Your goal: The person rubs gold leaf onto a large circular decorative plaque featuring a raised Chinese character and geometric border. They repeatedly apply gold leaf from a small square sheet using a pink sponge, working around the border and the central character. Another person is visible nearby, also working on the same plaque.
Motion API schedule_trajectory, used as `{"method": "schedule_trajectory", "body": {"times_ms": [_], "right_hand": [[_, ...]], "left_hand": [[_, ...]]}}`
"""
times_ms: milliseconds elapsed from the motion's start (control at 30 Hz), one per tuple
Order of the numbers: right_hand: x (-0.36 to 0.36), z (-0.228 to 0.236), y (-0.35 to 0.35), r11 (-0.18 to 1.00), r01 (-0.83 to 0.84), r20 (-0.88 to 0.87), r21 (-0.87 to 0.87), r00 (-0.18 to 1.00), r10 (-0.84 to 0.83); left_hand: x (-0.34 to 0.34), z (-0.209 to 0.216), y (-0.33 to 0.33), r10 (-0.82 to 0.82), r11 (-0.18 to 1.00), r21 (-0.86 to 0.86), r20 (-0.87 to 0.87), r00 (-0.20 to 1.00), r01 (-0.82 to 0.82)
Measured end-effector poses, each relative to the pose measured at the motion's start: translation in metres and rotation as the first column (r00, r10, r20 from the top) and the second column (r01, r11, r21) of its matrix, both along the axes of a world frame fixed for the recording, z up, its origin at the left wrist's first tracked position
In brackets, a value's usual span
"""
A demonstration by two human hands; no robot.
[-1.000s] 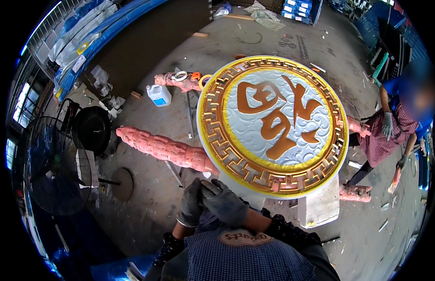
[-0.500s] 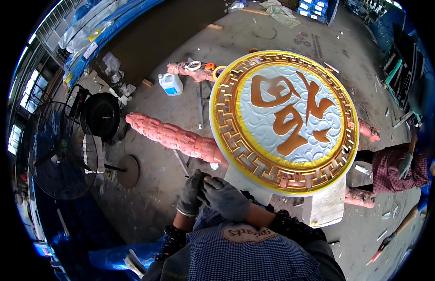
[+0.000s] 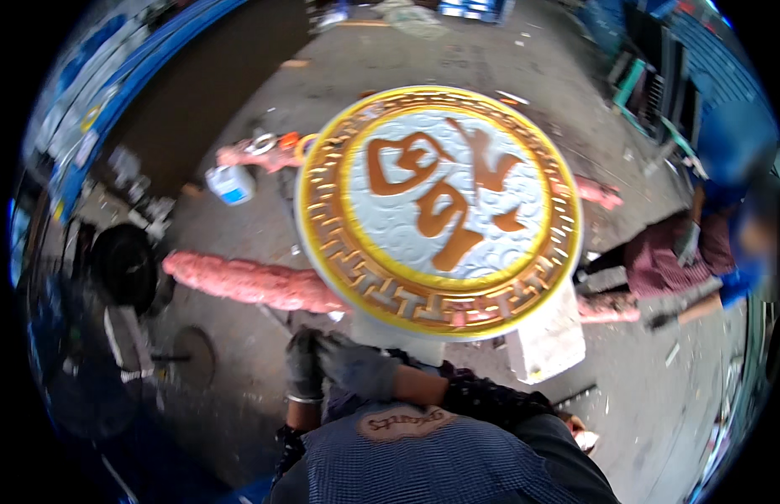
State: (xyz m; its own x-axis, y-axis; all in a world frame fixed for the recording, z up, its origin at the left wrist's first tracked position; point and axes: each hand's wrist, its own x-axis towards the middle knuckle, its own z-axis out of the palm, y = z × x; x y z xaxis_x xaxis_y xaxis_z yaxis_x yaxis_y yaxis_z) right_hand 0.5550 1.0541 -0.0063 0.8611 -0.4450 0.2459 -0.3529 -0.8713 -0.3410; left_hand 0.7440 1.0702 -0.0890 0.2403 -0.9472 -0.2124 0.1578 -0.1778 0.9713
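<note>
My left hand (image 3: 305,366) and my right hand (image 3: 361,370), both in grey gloves, are together in front of my checked apron (image 3: 423,449). Their fingers look curled, the right ones against the left hand; blur hides whether anything is between them. Just beyond them lies a large round panel (image 3: 444,206), white with a raised swirl pattern, brown characters and a gold fretwork border edged in yellow. Neither hand touches it. Pink wrapped bars (image 3: 255,282) and a white block (image 3: 548,340) show under and around it.
A co-worker in a dark red checked apron (image 3: 671,256) is at the right, with one gloved hand at the apron. Tape rolls (image 3: 261,144) lie on the far pink bar. A white jug (image 3: 230,184) and a round black object (image 3: 125,267) stand left. Blue sheeting (image 3: 146,71) lines the far left.
My view has turned right, so the panel, bars and jug sit further left in it. My hands stay together near my apron. The co-worker's lower arm has come nearer the panel.
</note>
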Motion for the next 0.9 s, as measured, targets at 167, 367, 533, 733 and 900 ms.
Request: {"method": "schedule_trajectory", "body": {"times_ms": [167,367,533,733,900], "right_hand": [[0.008,-0.001,-0.001,0.988,0.145,0.023,-0.052,0.989,-0.144],[-0.001,0.032,-0.007,0.98,0.197,-0.079,-0.018,0.977,-0.198],[-0.01,0.031,-0.009,0.961,0.247,0.139,0.121,0.955,-0.263],[-0.016,0.03,-0.008,0.927,0.329,0.296,0.181,0.881,-0.37],[-0.019,0.023,-0.009,0.899,0.396,0.398,0.187,0.806,-0.437]], "left_hand": [[0.001,0.002,-0.022,0.064,0.998,-0.004,-0.102,0.993,-0.065],[-0.012,0.017,-0.047,0.021,0.998,-0.046,-0.183,0.983,-0.03],[-0.013,0.015,-0.064,-0.051,0.997,-0.072,-0.251,0.967,0.034],[-0.011,0.013,-0.084,-0.174,0.97,-0.16,0.072,0.982,0.183],[-0.01,-0.013,-0.105,-0.345,0.938,-0.093,-0.359,0.867,0.334]]}}
